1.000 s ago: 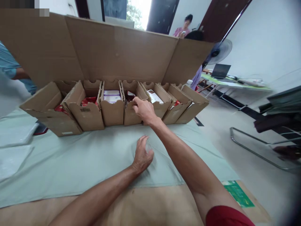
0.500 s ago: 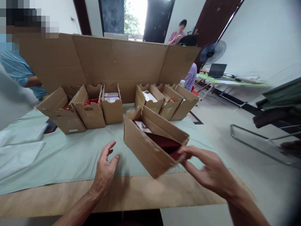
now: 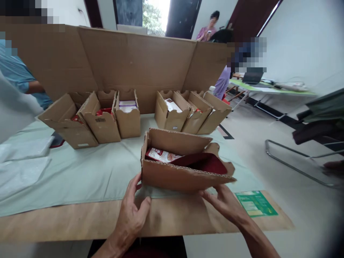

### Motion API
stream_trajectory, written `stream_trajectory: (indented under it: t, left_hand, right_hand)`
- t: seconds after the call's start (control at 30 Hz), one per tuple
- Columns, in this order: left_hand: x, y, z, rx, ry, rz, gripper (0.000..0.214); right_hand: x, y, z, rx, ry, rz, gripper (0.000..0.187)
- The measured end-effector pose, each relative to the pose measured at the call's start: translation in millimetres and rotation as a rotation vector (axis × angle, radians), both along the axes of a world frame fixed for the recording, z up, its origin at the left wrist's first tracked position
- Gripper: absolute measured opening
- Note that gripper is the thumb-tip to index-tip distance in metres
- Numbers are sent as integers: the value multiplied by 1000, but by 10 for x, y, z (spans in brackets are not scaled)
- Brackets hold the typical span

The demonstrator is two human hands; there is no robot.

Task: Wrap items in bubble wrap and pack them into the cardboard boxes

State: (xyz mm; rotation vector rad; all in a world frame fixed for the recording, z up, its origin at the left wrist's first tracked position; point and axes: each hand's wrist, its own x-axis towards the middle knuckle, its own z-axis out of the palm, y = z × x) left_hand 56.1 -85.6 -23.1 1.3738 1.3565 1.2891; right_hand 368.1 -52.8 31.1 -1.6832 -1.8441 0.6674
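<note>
A long open-topped cardboard box [image 3: 185, 175] is in front of me, near the table's front edge. Inside lie a white-and-red printed packet [image 3: 163, 155] and a dark red cloth-like item [image 3: 212, 163]. My left hand [image 3: 133, 208] is at the box's left end, fingertips against its corner, the thumb spread apart from it. A bit of dark red shows beside those fingers; I cannot tell what it is. My right hand [image 3: 223, 202] grips the box low on its near right side, the fingertips partly hidden by the cardboard.
Similar boxes stand in two groups, left [image 3: 100, 123] and right [image 3: 172, 118], before a tall cardboard screen [image 3: 139, 68]. Clear plastic bags [image 3: 24, 175] lie at left. A green printed sheet [image 3: 256, 204] is at front right. Other people are beyond the screen.
The box has turned from slanting to nearly crosswise. My right hand has gone from its near end rim to its lower side. My left hand has come to the left end.
</note>
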Motion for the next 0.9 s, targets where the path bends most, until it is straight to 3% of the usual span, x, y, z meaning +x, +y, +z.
stream_trajectory:
  t: [0.17,0.3,0.4,0.47,0.6,0.67,0.77,0.9]
  left_hand:
    - [-234,61,-24,-37,17,113,69]
    - [-477,487,97,16,105,121,84]
    - [-665,861,208,18,210,94,93]
    - [-788,981,243,10,272,69,89]
    - [-1120,847,191,44,419,66,69]
    - [-1452,704,150,57,515,162,56]
    - [-2189,563,184,82,652,448,41]
    - [-3076,519,471,9,787,840,44]
  right_hand:
    - [-348,839,-12,-16,169,224,48]
    - [-770,1351,-36,11,197,273,51]
    - [-1003,1495,-148,35,175,174,49]
    - [-1074,1482,-269,38,140,108,46]
    - [-1067,1380,-495,91,76,44,46]
    - [-1046,1353,-547,105,71,36,47]
    - [-1038,1358,-554,104,83,30,45]
    - [-1051,1387,-524,110,65,22,46]
